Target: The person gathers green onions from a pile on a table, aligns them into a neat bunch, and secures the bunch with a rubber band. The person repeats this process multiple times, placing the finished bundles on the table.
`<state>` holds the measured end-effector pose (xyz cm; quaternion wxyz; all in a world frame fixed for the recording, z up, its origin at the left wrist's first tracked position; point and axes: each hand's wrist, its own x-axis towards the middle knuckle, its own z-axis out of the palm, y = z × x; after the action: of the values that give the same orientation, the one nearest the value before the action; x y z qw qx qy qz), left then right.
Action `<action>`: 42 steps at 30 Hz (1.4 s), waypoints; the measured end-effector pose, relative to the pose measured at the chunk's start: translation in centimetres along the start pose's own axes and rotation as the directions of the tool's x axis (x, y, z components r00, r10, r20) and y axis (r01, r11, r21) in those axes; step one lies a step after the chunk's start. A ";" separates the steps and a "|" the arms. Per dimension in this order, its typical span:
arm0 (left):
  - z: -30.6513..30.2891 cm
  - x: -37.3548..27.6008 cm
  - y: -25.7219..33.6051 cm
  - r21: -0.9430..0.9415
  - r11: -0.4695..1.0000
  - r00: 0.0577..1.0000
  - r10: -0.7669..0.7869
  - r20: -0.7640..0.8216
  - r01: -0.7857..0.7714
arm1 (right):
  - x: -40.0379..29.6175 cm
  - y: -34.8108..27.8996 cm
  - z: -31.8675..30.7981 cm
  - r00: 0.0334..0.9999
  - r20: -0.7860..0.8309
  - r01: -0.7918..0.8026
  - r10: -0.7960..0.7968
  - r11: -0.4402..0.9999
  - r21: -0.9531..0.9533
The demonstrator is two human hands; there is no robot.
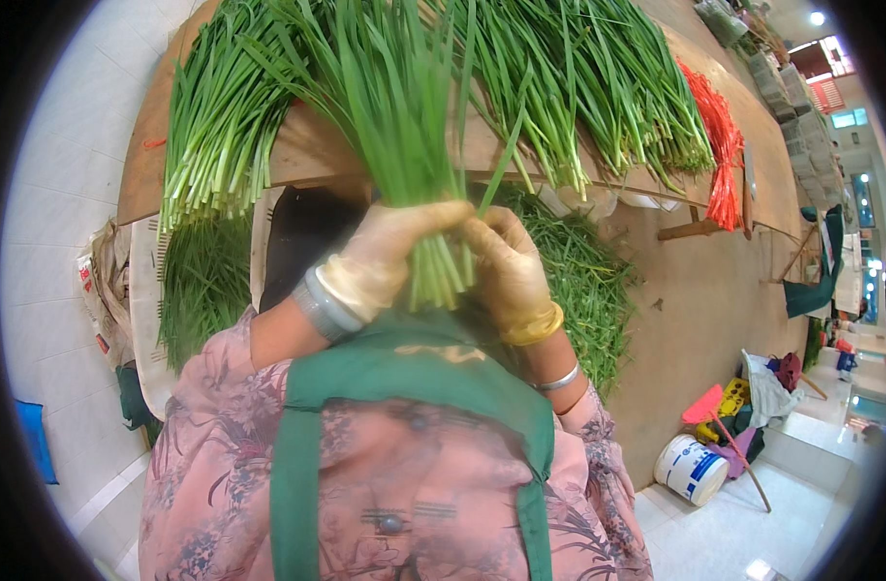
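Observation:
My left hand (pixel 384 254), in a pale rubber glove, is closed round the lower stems of a bunch of green leafy stalks (pixel 406 131), which look like garlic chives. The leaves point away from me and the cut ends stick out below my fist. At the right side of the bunch is my right hand (pixel 512 261), gloved too, its thumb and fingers pinching a single stalk (pixel 508 160) that slants up to the right. Both hands are close together before the green apron (pixel 428 363). Motion blurs part of the bunch.
A wooden table (pixel 319 149) bears heaps of the same greens at left (pixel 225 123) and right (pixel 595 94), and red plastic ties (pixel 715 145). Below stand a white crate (pixel 145 312) of greens and a pile of loose leaves (pixel 588 290). A white bucket (pixel 691 470) stands at lower right.

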<state>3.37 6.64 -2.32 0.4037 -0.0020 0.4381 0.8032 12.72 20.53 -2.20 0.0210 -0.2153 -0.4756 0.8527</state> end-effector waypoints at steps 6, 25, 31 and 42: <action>-0.9 0.1 0.3 0.033 0.999 0.999 0.043 0.017 -0.044 | -5.0 -1.1 -7.6 0.986 0.117 0.167 -0.120 0.656 -0.736; -0.8 -0.8 3.7 -0.132 0.987 0.995 -0.091 0.039 0.095 | 5.1 -5.9 -0.4 0.745 0.219 0.424 -0.630 0.194 -0.885; 0.1 0.1 1.4 -0.034 0.999 0.997 -0.012 0.080 0.014 | -0.5 -2.7 1.2 0.852 0.136 0.428 -0.506 0.523 -0.738; -0.3 -0.4 2.3 -0.051 0.993 0.994 -0.106 -0.011 0.105 | -4.0 -4.2 -9.0 0.903 -0.155 0.119 0.402 -0.580 -0.806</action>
<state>2.06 5.50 -0.78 0.4424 -0.0407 0.4198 0.7915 19.06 29.10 -1.43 -0.3886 -0.0620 -0.9193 -0.0103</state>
